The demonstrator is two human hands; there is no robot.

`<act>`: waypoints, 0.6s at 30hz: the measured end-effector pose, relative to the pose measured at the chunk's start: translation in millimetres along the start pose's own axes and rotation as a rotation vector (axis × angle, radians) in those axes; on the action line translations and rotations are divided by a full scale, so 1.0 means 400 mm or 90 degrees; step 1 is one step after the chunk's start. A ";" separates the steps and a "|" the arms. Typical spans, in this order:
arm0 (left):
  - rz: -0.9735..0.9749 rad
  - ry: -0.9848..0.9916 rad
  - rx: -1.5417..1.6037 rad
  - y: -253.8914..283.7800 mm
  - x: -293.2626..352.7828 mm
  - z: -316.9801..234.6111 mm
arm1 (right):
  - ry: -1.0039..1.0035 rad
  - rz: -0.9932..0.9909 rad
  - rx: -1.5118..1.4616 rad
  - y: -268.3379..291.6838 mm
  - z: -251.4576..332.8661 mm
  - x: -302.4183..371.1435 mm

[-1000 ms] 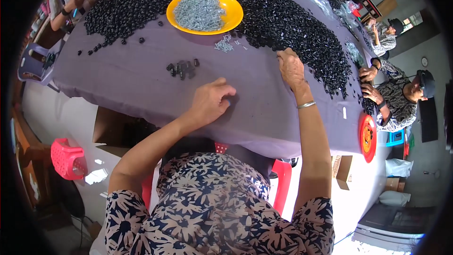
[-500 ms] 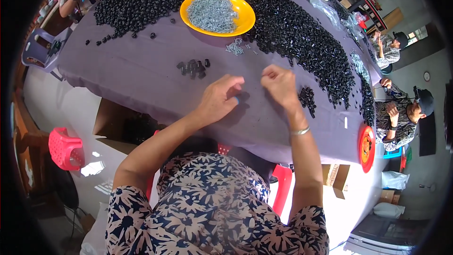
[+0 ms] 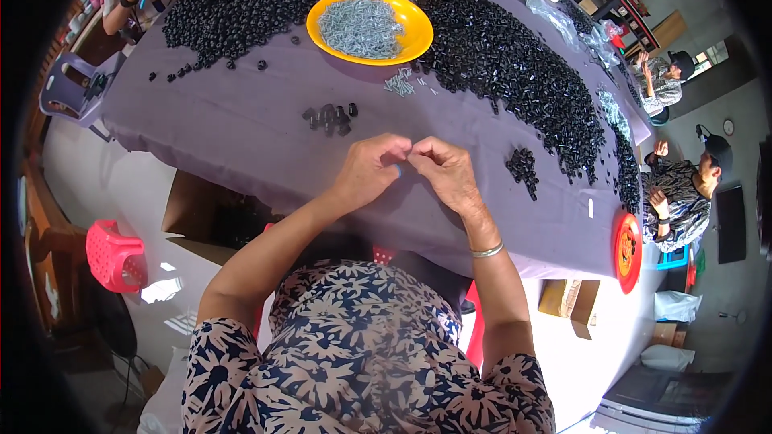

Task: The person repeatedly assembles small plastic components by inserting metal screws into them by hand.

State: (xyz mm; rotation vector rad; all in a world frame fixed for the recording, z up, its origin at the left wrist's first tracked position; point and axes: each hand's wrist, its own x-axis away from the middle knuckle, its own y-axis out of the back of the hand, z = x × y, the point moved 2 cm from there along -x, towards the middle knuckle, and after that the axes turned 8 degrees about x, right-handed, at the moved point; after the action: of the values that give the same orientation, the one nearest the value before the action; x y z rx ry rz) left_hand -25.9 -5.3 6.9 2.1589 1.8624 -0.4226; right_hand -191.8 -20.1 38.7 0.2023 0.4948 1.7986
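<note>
My left hand [image 3: 370, 170] and my right hand [image 3: 447, 173] meet fingertip to fingertip over the near part of the table. Both are closed in a pinch; whatever lies between the fingers is too small or hidden. Something blue shows at my left thumb. Just beyond my left hand lies a small group of black plastic pieces [image 3: 328, 118]. Farther off, a yellow plate [image 3: 418, 28] holds a heap of grey screws [image 3: 360, 28], and a few loose screws [image 3: 400, 83] lie in front of it. A small cluster of black parts [image 3: 523, 170] sits right of my right hand.
A purple cloth [image 3: 241, 128] covers the table. Large piles of black parts spread at the far left [image 3: 245, 12] and right [image 3: 515, 56]. A red plate [image 3: 626, 253] stands at the right edge. Co-workers [image 3: 683, 193] sit around. A pink stool [image 3: 115, 255] is on the floor, left.
My right hand has moved left and slightly nearer, so its fingertips now meet those of my left hand. The left hand has barely moved; the piles look the same.
</note>
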 end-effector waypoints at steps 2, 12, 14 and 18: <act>0.000 -0.003 -0.019 -0.005 -0.005 -0.010 | -0.035 0.027 0.052 0.023 -0.014 -0.023; 0.070 -0.015 -0.108 -0.009 -0.008 -0.033 | 0.124 -0.215 0.320 0.120 -0.131 -0.279; 0.075 -0.012 -0.121 -0.005 -0.002 -0.033 | 0.107 -0.163 0.416 0.104 -0.128 -0.301; 0.102 -0.032 -0.172 -0.004 -0.004 -0.030 | 0.114 -0.136 0.502 0.095 -0.117 -0.328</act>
State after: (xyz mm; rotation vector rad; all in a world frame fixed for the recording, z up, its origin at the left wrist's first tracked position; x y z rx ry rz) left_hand -27.3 -2.0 18.5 2.0730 1.6020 -0.1775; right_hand -205.7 -163.5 28.8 0.5090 1.2934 1.3422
